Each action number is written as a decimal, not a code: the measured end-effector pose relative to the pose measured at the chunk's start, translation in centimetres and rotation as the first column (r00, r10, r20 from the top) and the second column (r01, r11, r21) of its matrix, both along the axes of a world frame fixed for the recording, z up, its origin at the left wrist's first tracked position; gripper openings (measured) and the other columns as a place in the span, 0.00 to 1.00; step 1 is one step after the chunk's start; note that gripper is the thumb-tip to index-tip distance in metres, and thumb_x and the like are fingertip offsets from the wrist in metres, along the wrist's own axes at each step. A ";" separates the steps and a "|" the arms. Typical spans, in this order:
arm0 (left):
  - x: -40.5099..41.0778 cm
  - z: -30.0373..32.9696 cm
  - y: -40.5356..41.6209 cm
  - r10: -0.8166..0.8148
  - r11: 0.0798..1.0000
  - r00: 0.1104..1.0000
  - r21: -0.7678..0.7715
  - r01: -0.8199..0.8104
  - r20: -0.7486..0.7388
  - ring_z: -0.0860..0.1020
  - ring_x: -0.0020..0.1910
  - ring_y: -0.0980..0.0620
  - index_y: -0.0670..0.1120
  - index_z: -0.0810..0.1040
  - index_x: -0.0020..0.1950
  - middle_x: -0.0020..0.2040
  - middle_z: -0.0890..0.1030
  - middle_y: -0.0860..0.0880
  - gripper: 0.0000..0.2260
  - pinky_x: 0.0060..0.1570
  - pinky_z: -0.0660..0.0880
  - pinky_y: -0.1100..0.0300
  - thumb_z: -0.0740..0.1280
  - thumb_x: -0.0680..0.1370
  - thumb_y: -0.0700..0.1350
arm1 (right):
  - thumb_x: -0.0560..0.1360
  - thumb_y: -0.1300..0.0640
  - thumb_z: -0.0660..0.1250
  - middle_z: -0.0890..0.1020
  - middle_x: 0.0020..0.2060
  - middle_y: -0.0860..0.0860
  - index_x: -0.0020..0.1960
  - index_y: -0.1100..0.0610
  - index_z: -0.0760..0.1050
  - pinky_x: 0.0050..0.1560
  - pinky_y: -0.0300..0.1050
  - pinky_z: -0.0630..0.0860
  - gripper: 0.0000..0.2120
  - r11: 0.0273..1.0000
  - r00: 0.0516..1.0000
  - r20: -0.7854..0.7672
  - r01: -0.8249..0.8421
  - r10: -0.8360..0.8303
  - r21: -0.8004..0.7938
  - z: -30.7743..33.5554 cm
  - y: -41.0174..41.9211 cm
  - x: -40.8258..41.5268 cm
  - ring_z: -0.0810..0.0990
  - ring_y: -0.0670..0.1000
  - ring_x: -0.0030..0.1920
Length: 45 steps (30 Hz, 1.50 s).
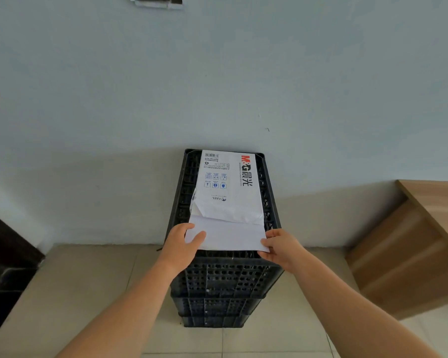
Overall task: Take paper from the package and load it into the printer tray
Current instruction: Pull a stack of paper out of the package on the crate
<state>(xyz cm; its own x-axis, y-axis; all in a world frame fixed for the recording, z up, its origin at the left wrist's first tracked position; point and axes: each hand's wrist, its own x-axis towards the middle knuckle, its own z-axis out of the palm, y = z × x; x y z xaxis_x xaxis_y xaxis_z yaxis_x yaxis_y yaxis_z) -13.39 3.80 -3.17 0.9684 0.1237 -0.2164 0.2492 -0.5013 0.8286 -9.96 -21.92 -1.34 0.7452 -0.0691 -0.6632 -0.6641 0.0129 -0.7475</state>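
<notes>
A white paper package [226,187] with red and black print lies on top of stacked black plastic crates [217,280] against the wall. Its near end is torn open, and a stack of plain white paper [230,235] sticks out toward me. My left hand [183,245] grips the paper's near left corner, thumb on top. My right hand [279,246] pinches the near right corner. No printer or tray is in view.
A pale wall stands right behind the crates. A wooden desk [419,244] is at the right, a dark piece of furniture [5,257] at the left. Beige tiled floor [88,293] surrounds the crates.
</notes>
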 end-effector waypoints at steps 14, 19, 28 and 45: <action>-4.4 1.0 0.2 0.098 0.846 0.952 -0.479 -0.234 -0.291 0.76 0.53 0.45 0.45 0.78 0.61 0.62 0.74 0.43 0.15 0.41 0.78 0.57 0.64 0.77 0.33 | 0.77 0.67 0.61 0.74 0.57 0.58 0.56 0.56 0.75 0.36 0.45 0.80 0.11 0.999 0.992 0.126 -0.019 0.023 -0.037 0.2 -0.2 -5.9 0.80 0.59 0.48; -6.5 1.4 -0.4 0.111 0.858 0.967 -0.468 -0.211 -0.231 0.75 0.55 0.46 0.45 0.76 0.63 0.62 0.74 0.44 0.16 0.43 0.77 0.59 0.63 0.77 0.32 | 0.77 0.64 0.66 0.76 0.58 0.58 0.60 0.57 0.76 0.36 0.44 0.79 0.12 0.999 0.993 0.114 -0.027 0.025 0.020 0.1 0.5 -7.5 0.78 0.58 0.51; -10.4 2.1 -1.5 0.113 0.973 0.989 -0.189 -0.129 -0.093 0.75 0.48 0.55 0.47 0.72 0.67 0.60 0.72 0.48 0.19 0.44 0.77 0.62 0.61 0.78 0.35 | 0.76 0.65 0.66 0.78 0.56 0.56 0.64 0.57 0.76 0.37 0.41 0.78 0.18 0.981 0.970 0.181 -0.139 0.163 -0.136 0.2 0.5 -10.4 0.79 0.51 0.46; -22.4 4.3 -5.9 0.255 0.942 0.907 0.124 -0.310 0.334 0.71 0.56 0.56 0.43 0.75 0.64 0.61 0.75 0.50 0.17 0.56 0.66 0.63 0.65 0.74 0.36 | 0.77 0.58 0.64 0.77 0.63 0.53 0.66 0.54 0.74 0.33 0.30 0.75 0.18 0.905 0.838 0.389 -0.255 0.383 -0.341 4.2 0.5 -20.7 0.80 0.46 0.45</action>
